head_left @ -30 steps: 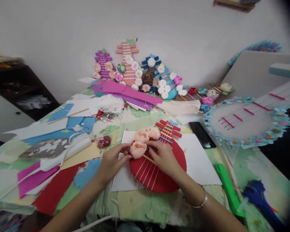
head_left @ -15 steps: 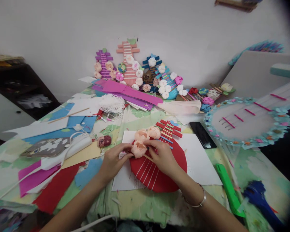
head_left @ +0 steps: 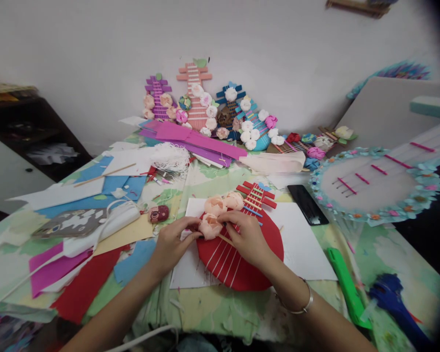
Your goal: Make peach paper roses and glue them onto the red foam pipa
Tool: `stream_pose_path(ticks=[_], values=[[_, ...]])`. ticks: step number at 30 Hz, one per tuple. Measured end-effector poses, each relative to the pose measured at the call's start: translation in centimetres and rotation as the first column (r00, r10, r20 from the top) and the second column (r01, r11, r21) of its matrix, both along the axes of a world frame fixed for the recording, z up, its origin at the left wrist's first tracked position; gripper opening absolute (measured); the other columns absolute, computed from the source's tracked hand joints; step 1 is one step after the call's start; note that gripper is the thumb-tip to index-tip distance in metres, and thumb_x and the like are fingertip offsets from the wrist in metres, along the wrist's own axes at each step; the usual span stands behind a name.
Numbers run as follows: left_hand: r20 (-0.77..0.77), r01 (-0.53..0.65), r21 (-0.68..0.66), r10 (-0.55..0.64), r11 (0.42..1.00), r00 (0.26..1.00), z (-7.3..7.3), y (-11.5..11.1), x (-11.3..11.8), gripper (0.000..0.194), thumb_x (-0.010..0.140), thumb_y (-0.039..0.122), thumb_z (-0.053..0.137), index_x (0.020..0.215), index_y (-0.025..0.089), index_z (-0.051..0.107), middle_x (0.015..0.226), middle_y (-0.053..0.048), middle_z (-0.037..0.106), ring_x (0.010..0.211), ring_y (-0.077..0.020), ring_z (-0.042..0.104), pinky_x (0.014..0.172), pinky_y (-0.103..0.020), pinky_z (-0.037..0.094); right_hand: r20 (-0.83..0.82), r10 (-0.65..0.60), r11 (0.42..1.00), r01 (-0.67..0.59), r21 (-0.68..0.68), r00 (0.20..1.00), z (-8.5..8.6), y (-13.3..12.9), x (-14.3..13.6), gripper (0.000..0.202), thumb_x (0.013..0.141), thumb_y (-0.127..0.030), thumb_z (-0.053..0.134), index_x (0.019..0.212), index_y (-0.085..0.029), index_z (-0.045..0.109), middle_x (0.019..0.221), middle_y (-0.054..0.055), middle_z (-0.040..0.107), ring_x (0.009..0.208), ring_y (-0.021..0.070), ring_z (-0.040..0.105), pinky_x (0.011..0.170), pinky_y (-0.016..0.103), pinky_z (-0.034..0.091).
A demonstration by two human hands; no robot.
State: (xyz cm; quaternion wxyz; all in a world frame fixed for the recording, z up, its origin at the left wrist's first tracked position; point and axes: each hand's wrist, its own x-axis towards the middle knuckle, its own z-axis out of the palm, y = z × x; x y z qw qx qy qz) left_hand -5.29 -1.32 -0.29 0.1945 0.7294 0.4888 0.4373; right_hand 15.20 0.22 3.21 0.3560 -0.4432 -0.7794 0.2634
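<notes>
A red lute-shaped craft piece [head_left: 264,249] with white strings lies on a white sheet [head_left: 304,244] in front of me. Several peach paper flowers [head_left: 215,205] sit along its upper left edge. My left hand [head_left: 174,242] pinches the lowest paper flower [head_left: 210,227] from its left side, with thumb and fingertips on the petals. From the right, my right hand [head_left: 245,234] has its fingers closed at the same flower, and its palm lies over the red body. That hand hides part of the strings and a thin wooden stick [head_left: 225,239].
Finished small lutes [head_left: 194,98] with flowers lean at the wall. To the right lie a black phone [head_left: 308,204], a green tool [head_left: 348,288], a blue glue gun [head_left: 398,303] and a large flower-edged lute [head_left: 366,190]. Coloured sheets [head_left: 88,283] and a power strip [head_left: 95,232] cover the left.
Both hands stay at the lowest flower, almost unmoved. The flower looks very slightly shifted between the fingers.
</notes>
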Motion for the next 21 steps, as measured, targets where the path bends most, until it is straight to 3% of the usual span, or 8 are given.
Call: stream_pose_path(ticks=[5, 16, 21], values=[[-0.003, -0.006, -0.006, 0.006, 1.000, 1.000, 0.2, 0.0, 0.0, 0.014, 0.079, 0.024, 0.064, 0.091, 0.018, 0.067, 0.087, -0.005, 0.073, 0.075, -0.0173, 0.068, 0.073, -0.028, 0.053, -0.022, 0.006, 1.000, -0.006, 0.001, 1.000, -0.1, 0.1, 0.2, 0.026, 0.080, -0.004, 0.049, 0.087, -0.019, 0.069, 0.095, 0.005, 0.072, 0.086, 0.0164, 0.065, 0.078, 0.029, 0.049], [-0.004, -0.012, -0.020, 0.012, 1.000, 1.000, -0.1, -0.1, -0.3, 0.021, 0.076, 0.027, 0.069, 0.094, 0.018, 0.067, 0.087, -0.005, 0.073, 0.076, -0.0177, 0.068, 0.074, -0.028, 0.054, -0.060, -0.108, 0.993, 0.105, -0.061, 0.992, -0.3, 0.4, 1.8, 0.034, 0.077, -0.002, 0.046, 0.094, -0.021, 0.068, 0.096, 0.002, 0.072, 0.085, 0.0158, 0.066, 0.077, 0.029, 0.051], [0.018, -0.038, -0.045, 0.038, 0.998, 0.999, -0.5, -0.2, -0.6, 0.025, 0.075, 0.029, 0.069, 0.097, 0.018, 0.065, 0.098, -0.007, 0.070, 0.080, -0.0184, 0.068, 0.078, -0.032, 0.056, -0.017, -0.106, 0.991, 0.104, -0.087, 0.994, -0.7, 0.1, 1.9, 0.031, 0.076, -0.005, 0.049, 0.096, -0.020, 0.067, 0.092, 0.002, 0.071, 0.081, 0.0157, 0.065, 0.075, 0.029, 0.051]])
